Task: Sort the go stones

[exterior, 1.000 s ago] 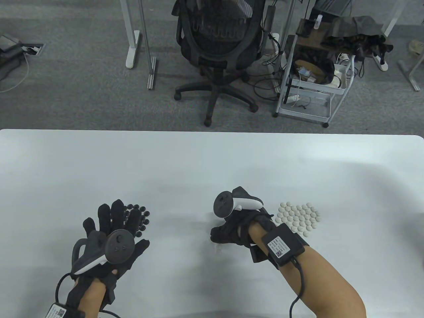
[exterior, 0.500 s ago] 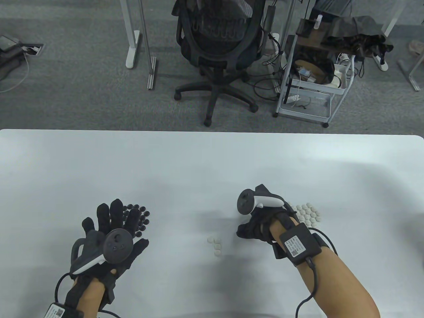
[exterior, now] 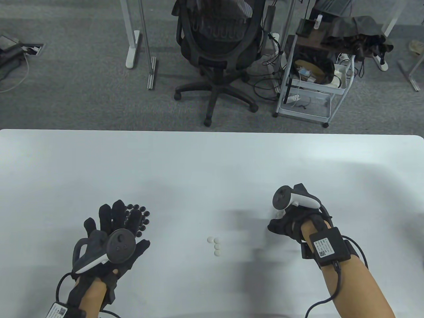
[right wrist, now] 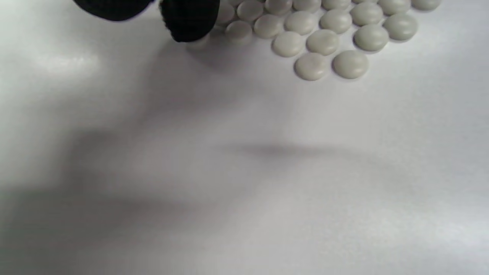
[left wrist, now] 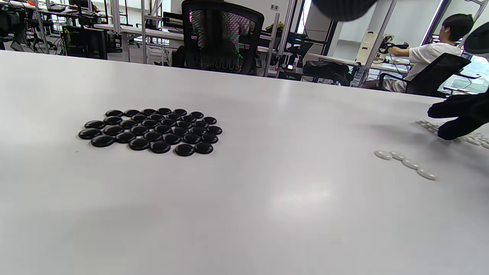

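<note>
Several black Go stones lie in a tight cluster on the white table. My left hand hovers with straight fingers over the cluster's left part. The white stones form a pile at the right, mostly hidden in the table view under my right hand. Its curled fingertips come down at the pile's left edge onto a pale stone; a pinch does not show. Several loose white stones lie in a short line between the hands.
Beyond the table's far edge stand a black office chair and a white wire cart. A cable runs from the box strapped on my right wrist. A seated person shows far off in the left wrist view.
My right hand has moved right from the table's middle to the white pile, uncovering the short line of white stones. The left hand has barely shifted.
</note>
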`<state>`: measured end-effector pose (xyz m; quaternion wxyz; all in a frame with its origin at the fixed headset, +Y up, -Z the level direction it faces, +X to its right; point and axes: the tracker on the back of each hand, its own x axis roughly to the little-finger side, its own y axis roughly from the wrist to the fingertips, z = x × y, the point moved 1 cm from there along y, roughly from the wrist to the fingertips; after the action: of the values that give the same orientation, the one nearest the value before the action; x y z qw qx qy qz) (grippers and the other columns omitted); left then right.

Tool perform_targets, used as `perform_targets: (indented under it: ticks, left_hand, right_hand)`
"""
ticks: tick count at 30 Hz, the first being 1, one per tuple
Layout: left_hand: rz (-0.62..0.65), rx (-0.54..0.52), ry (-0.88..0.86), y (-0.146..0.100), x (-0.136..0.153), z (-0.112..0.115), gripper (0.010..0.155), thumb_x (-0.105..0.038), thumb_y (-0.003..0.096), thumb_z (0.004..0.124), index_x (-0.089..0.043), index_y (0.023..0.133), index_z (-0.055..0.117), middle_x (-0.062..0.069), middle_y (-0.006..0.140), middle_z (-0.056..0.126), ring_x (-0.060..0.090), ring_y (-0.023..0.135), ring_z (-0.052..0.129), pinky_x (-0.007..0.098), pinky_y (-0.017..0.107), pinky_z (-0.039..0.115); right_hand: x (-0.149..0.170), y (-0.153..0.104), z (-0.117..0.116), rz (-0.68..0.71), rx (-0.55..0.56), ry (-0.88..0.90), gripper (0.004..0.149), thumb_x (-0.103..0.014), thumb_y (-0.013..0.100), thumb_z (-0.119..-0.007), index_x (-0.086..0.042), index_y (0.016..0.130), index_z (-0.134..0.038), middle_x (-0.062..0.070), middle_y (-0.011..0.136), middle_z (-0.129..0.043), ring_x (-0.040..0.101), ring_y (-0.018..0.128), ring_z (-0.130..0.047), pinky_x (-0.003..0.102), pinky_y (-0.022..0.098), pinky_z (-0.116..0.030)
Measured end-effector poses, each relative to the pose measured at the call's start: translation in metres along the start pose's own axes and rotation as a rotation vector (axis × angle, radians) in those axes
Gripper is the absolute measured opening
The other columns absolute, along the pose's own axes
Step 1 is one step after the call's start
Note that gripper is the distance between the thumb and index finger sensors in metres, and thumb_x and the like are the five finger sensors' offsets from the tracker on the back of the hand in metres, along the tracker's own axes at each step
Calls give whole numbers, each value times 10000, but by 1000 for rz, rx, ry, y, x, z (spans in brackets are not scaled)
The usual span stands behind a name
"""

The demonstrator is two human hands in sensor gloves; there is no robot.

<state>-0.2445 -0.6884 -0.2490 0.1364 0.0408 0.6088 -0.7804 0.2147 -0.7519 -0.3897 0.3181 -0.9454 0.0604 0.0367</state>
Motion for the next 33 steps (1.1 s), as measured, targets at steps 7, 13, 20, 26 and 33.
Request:
perform_targets:
  ticks: [7,13,20,26,33]
  left_hand:
    - [0,-5,-5,0,1,-1,759,-505,638,494,-115,1198,160,357,1122,-138,623,931,-132,846,544,9]
    - [0,-4,-3,1,1,0,759,-504,638,494,-115,1198,161,357,1122,-139,623,931,-131,845,544,9]
    - [2,-9,-1,-1,0,-1,759,-505,638,494,-115,1197,159,358,1122,-139,625,930,-131,845,544,9]
    - [6,-21,-9,-2,1,-3,757,-505,638,494,-118,1197,161,357,1122,-139,623,931,-131,845,545,9]
    - [3,-22,-5,-3,1,-3,759,-505,638,494,-116,1198,159,358,1122,-140,623,931,-134,845,541,5]
  right_hand:
    - [-8,-10,6,15,21,6,631,-515,534,-503,-234,1096,-568,234,1091,19,548,881,121,822,562,-66]
    - [-59,-29,0,177,9,-68,621,-511,544,-520,-231,1097,-567,238,1090,21,551,879,120,822,562,-72]
    - [-124,-37,-27,339,-46,-218,633,-516,542,-514,-231,1106,-536,239,1081,43,550,875,125,821,561,-73]
    - [-157,-31,-51,402,-89,-303,662,-521,541,-509,-235,1131,-421,245,1047,114,550,855,156,819,552,-51]
    - [-155,-20,-65,383,-128,-328,666,-513,542,-503,-245,1130,-342,241,1019,159,545,836,184,811,537,-23]
